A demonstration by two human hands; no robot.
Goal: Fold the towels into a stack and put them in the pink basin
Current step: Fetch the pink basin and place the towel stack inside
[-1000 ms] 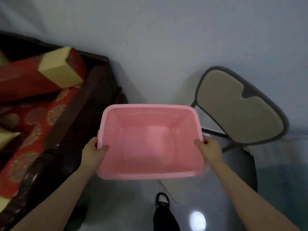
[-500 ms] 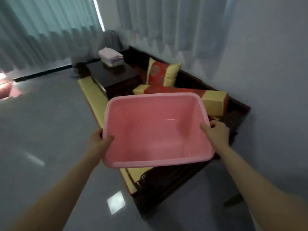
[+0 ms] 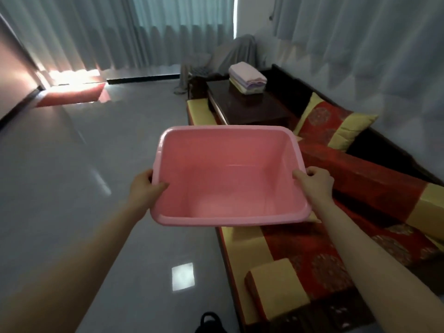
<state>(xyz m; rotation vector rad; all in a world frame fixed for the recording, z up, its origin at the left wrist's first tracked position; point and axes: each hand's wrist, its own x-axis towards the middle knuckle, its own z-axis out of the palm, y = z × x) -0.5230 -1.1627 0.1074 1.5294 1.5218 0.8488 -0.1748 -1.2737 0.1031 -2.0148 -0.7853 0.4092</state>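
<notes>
Both the left hand (image 3: 144, 186) and right hand (image 3: 314, 183) grip the empty pink plastic basin (image 3: 228, 174) by its rim; the folded pastel towel stack (image 3: 247, 78) waits far away on the dark wooden desk (image 3: 249, 104), not yet loaded.

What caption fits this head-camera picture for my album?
Left hand and right hand hold the empty pink basin; folded towels sit on a dark table.
</notes>
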